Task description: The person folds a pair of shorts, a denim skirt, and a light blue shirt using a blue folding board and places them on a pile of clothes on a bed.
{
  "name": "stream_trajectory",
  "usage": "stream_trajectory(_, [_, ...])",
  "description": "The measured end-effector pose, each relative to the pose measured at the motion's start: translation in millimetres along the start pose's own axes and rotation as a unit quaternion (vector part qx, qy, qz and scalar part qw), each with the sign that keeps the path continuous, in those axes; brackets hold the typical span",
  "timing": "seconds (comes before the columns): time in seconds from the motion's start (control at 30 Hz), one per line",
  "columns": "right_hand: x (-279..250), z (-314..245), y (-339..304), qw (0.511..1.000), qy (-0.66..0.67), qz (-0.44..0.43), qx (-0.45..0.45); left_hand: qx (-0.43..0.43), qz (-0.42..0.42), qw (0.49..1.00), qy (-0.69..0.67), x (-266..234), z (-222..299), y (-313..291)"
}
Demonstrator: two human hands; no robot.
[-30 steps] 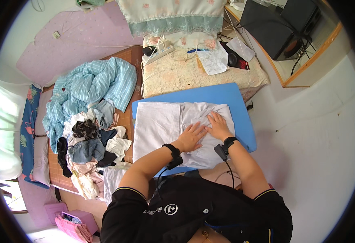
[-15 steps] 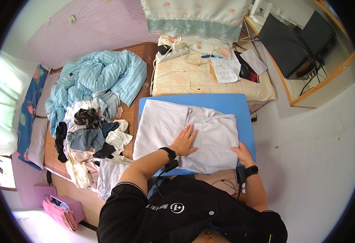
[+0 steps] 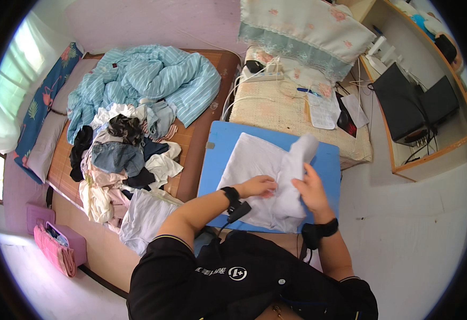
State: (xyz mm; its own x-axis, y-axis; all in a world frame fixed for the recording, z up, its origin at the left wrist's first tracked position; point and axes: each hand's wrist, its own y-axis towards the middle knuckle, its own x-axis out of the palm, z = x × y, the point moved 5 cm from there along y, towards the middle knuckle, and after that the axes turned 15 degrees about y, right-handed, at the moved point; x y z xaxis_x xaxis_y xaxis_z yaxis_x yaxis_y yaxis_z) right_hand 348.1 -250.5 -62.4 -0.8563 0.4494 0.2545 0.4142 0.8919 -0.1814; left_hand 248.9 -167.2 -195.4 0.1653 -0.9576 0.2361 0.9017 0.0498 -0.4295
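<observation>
A white garment lies on a blue tabletop; its exact kind is hard to tell in its folds. The right part is raised and doubled back toward the middle, its top edge standing up in a soft bulge. At that raised edge, my right hand has the cloth between thumb and fingers. My left hand rests low over the middle of the garment, fingers stretched toward the fold and slightly bent. Both wrists carry black bands with small devices.
Left of the table, a bed holds a pile of mixed clothes and a rumpled blue striped quilt. Behind stands a cloth-covered surface with a power strip, cables and papers. A wooden shelf with black screens is at right.
The garment's right part has been lifted and turned leftward by my right hand, which moved up and inward. My left hand has gone from lying flat to slightly bent. The whole view has shifted.
</observation>
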Motion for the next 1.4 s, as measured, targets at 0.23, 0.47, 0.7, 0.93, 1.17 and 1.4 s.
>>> stream_trajectory(0.23, [85,122,68,0.990,-0.099,-0.095,0.013,-0.089,0.006,0.950,-0.298,-69,-66,-86])
stream_trajectory(0.47, [78,141,53,0.960,-0.126,-0.215,0.128,-0.101,0.132,0.986,-0.024,-93,-109,-103])
stream_trajectory(0.7, [-55,130,33,0.974,-0.208,0.026,0.082,-0.163,0.183,0.942,0.228,-99,-66,-122])
stream_trajectory(0.93, [-75,155,1,0.945,-0.237,0.178,0.137,-0.153,0.250,0.914,0.281,-98,-49,-121])
stream_trajectory(1.17, [-8,166,-1,0.920,-0.272,0.018,0.281,-0.183,0.234,0.874,0.384,-137,-69,-125])
stream_trajectory(1.4, [0,120,50,0.938,-0.347,-0.017,0.006,-0.006,0.624,0.700,0.347,-206,-56,-172])
